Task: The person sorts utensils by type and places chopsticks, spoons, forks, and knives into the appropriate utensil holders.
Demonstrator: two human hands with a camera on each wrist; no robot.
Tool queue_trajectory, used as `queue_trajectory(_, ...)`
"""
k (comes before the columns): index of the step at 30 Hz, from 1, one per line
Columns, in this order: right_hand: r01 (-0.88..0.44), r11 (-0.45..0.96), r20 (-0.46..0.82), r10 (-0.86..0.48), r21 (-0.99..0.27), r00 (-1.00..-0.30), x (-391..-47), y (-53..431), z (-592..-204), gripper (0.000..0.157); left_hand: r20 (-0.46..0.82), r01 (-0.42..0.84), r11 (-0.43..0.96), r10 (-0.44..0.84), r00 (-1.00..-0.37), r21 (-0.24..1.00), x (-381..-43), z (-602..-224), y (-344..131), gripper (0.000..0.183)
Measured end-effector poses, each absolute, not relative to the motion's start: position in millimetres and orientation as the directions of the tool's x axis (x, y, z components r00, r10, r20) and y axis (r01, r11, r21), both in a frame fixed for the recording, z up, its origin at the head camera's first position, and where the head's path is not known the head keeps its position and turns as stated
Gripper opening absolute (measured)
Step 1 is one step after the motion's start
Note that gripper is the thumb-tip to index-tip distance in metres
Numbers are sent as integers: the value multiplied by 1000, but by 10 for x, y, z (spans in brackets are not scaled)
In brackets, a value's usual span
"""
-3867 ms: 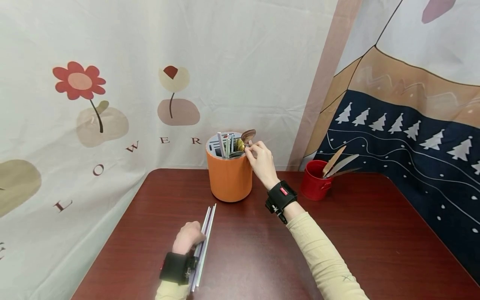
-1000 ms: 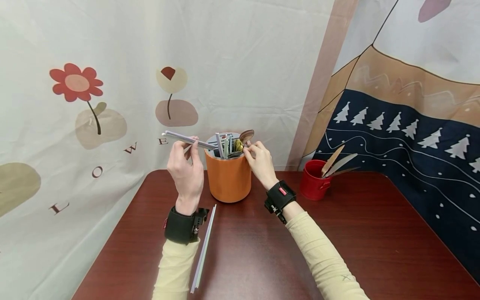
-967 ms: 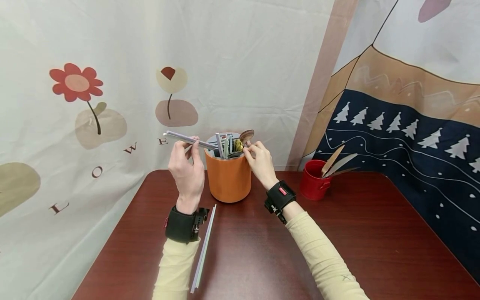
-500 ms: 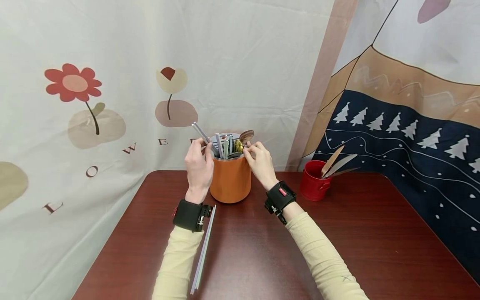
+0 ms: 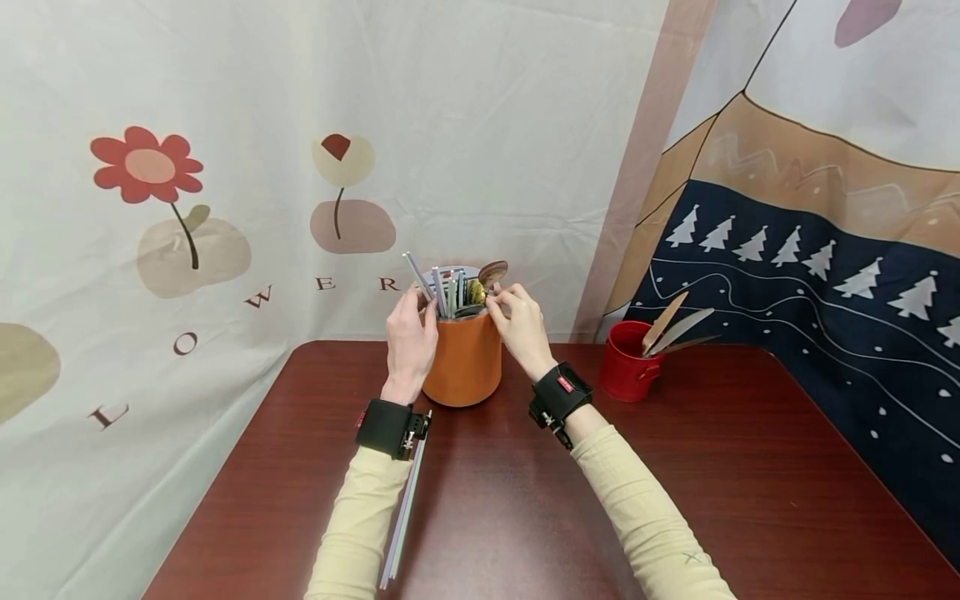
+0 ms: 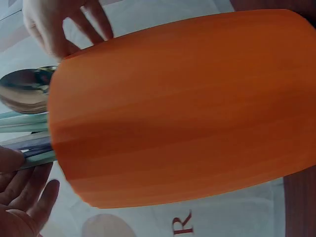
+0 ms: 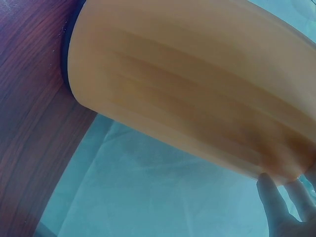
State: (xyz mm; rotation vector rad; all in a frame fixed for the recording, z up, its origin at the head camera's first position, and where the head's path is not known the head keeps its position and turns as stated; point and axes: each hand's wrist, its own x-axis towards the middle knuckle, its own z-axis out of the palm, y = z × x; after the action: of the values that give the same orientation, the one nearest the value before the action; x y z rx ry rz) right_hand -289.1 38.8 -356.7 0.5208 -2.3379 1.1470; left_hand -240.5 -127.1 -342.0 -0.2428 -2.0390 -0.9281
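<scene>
An orange cylindrical holder (image 5: 461, 362) stands upright near the back of the table, with pale straws (image 5: 452, 292) and a shiny spoon (image 5: 492, 273) sticking out of its top. My left hand (image 5: 411, 340) is at the holder's left rim, thumb and fingers pinching lavender and green straws (image 5: 417, 275) that lean to the left, lower ends at the opening. In the left wrist view their ends pass behind the orange wall. My right hand (image 5: 521, 327) grips the right rim, its fingers (image 7: 272, 200) over the edge in the right wrist view.
More loose straws (image 5: 403, 521) lie on the dark red table (image 5: 570, 517), partly under the left forearm. A red bucket (image 5: 628, 367) holding several knives (image 5: 678, 332) stands to the right. Printed cloth (image 5: 525, 125) hangs behind the table.
My left hand has lifted straws off the table, brought them to the holder and swung them from nearly level to steep, moving right. My right hand keeps its place on the rim.
</scene>
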Motion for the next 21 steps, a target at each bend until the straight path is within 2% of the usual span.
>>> queue_trajectory(6,-529,574,569,-130,-624,-812,-2887,398,-3569,25,730,388,762,-158,-665,519,-2421,-3459,-1273,19)
queue_trajectory(21,-531,581,573,-131,-617,-809,-2884,397,-3558,24,696,306,831,-129,-706,465,-2413,-3425,-1289,16)
